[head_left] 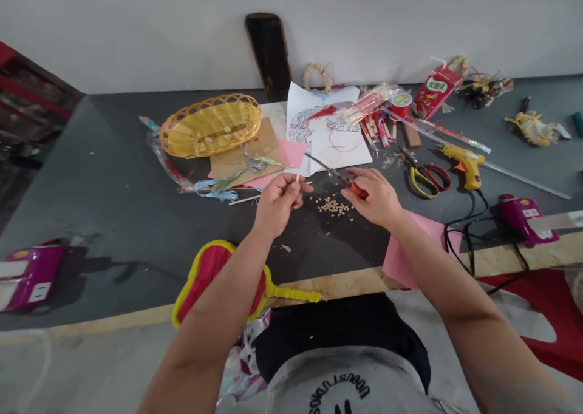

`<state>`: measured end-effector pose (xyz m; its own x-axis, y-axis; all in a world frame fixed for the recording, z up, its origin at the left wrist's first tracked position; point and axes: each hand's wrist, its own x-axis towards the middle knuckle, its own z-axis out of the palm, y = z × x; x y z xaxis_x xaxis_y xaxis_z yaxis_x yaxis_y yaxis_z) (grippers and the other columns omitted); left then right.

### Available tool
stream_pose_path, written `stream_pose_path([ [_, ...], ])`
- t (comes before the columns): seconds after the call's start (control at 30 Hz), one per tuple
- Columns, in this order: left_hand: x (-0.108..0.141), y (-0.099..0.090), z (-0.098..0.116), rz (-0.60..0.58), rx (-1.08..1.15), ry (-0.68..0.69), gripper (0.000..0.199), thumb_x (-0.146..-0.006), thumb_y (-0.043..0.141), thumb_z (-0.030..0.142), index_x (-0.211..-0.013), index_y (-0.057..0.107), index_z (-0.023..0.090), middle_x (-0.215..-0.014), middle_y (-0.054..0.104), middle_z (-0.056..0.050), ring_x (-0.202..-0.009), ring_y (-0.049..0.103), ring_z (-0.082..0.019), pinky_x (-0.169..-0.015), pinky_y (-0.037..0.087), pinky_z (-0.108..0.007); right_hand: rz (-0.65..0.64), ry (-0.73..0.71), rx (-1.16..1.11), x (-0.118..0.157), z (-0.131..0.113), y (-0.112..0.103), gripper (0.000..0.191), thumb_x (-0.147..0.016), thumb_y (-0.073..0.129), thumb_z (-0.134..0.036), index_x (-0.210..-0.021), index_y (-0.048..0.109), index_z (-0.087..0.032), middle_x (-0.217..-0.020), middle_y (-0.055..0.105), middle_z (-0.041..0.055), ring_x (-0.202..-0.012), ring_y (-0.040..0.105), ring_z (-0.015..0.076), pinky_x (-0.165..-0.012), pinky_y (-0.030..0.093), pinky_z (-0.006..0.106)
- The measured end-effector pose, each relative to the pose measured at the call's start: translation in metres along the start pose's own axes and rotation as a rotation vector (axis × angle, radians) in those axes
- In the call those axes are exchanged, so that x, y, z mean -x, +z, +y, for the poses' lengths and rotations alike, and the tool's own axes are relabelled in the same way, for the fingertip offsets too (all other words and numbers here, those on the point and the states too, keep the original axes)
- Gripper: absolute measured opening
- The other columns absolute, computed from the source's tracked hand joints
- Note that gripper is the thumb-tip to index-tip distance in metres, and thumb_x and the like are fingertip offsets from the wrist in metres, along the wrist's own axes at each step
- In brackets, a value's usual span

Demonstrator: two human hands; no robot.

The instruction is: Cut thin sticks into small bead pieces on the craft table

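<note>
My left hand is closed, pinching a thin pale wooden stick whose end shows above the thumb. Across from it, my right hand grips a red-handled tool with a long dark blade; its exact kind is hard to make out. The blade points up and left, above and to the right of my left hand. On the dark table between and below the hands lies a scatter of tiny cut wooden pieces. Another thin stick rests left of my left hand.
A yellow basket sits back left, near a leaning phone. Printed paper lies behind the hands. To the right are scissors, a yellow glue gun and its cable. A red-and-yellow fan lies by the front edge.
</note>
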<state>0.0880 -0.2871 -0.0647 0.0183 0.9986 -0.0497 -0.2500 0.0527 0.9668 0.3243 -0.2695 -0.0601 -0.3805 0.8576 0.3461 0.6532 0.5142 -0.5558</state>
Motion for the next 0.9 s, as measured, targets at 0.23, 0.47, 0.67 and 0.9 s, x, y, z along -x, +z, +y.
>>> stream_pose_path([
  [0.23, 0.0, 0.0, -0.001, 0.034, 0.044, 0.03, 0.047, -0.071, 0.085, 0.055, -0.088, 0.062, 0.017, -0.073, 0.071, -0.003, -0.049, 0.046, -0.006, -0.045, 0.038, -0.019, -0.011, -0.06, 0.065, 0.007, -0.004, 0.008, 0.024, -0.093, 0.059, -0.036, -0.075, 0.064, -0.022, -0.15, 0.056, 0.0163, -0.126, 0.059, 0.0353, -0.098, 0.05, 0.056],
  [0.47, 0.001, 0.0, -0.003, 0.052, 0.059, 0.052, 0.046, -0.072, 0.085, 0.054, -0.084, 0.061, 0.017, -0.07, 0.07, -0.002, -0.047, 0.046, -0.005, -0.043, 0.037, -0.018, -0.009, -0.119, 0.139, 0.011, -0.006, 0.012, 0.02, -0.093, 0.061, -0.035, -0.078, 0.068, -0.023, -0.15, 0.056, 0.0109, -0.129, 0.055, 0.0364, -0.099, 0.049, 0.056],
  [0.67, 0.001, 0.0, -0.004, 0.061, 0.025, 0.054, 0.046, -0.073, 0.084, 0.055, -0.087, 0.062, 0.017, -0.071, 0.071, -0.003, -0.046, 0.045, -0.005, -0.042, 0.036, -0.017, 0.072, -0.152, 0.101, 0.007, -0.009, 0.01, 0.022, -0.092, 0.065, -0.038, -0.077, 0.069, -0.022, -0.119, 0.069, 0.0139, -0.107, 0.062, 0.0291, -0.095, 0.05, 0.048],
  [0.9, 0.001, -0.001, -0.004, 0.052, -0.004, 0.046, 0.046, -0.074, 0.084, 0.055, -0.087, 0.064, 0.016, -0.071, 0.071, -0.003, -0.045, 0.045, -0.005, -0.042, 0.037, -0.018, 0.036, -0.087, 0.064, 0.006, -0.014, 0.005, 0.025, -0.093, 0.066, -0.038, -0.074, 0.067, -0.022, -0.081, 0.066, 0.0052, -0.076, 0.059, 0.0187, -0.075, 0.049, 0.034],
])
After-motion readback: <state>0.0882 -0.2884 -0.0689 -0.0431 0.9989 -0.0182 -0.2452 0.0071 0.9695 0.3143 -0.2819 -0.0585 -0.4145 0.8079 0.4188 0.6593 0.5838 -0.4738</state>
